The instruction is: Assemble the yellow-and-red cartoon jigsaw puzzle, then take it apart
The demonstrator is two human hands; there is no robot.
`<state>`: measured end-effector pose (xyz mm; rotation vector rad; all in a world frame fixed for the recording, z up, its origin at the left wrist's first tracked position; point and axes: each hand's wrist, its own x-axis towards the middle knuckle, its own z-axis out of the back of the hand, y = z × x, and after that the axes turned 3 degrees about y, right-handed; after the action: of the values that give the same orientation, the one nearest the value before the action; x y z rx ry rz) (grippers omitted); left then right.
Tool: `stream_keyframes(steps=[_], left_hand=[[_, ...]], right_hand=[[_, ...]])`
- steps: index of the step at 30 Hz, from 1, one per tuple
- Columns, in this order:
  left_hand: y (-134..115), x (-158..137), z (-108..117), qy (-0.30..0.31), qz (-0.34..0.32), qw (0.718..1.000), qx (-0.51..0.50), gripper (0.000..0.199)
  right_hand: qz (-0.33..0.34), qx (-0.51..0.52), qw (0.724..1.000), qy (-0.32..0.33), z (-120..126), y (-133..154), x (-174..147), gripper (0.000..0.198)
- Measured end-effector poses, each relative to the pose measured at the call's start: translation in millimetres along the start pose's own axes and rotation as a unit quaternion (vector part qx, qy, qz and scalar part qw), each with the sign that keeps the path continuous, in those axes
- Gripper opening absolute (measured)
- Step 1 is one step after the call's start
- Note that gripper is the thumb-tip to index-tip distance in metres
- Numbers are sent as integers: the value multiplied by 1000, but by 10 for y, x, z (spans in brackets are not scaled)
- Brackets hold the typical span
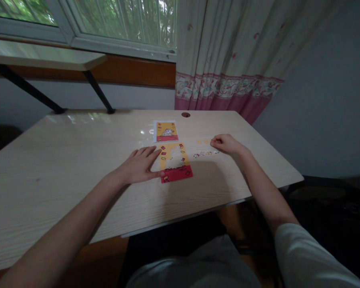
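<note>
A yellow-and-red puzzle board lies on the table, with a pale bare patch in its middle. My left hand rests at the board's left edge, fingers spread and thumb on its lower left corner. Over to the right, my right hand is closed in a pinch at the end of a short row of small yellow pieces. Whatever its fingertips hold is too small to make out. Just below runs a row of small white pieces with dark and red marks.
Behind the board lies a picture card showing a white animal on yellow and red. The wooden table has a round cable hole at its back edge. A raised shelf stands back left, a curtain behind.
</note>
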<state>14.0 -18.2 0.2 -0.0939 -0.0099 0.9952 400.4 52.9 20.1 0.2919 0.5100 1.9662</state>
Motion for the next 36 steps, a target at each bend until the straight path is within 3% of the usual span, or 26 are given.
stream_keyframes(steps=[6, 9, 27, 36], left_hand=[[-4, 3, 4, -1, -1, 1000, -3, 99], [-9, 2, 5, 1, 1, 1000, -8, 99], [-18, 2, 5, -1, 1, 1000, -4, 98], [-35, -4, 32, 0, 2, 1000, -15, 98]], right_hand=[[147, -28, 989, 15, -250, 407, 45, 23], [176, -47, 983, 32, -335, 500, 63, 21], [131, -61, 989, 43, -381, 498, 82, 19], [106, 18, 994, 33, -321, 639, 7, 10]])
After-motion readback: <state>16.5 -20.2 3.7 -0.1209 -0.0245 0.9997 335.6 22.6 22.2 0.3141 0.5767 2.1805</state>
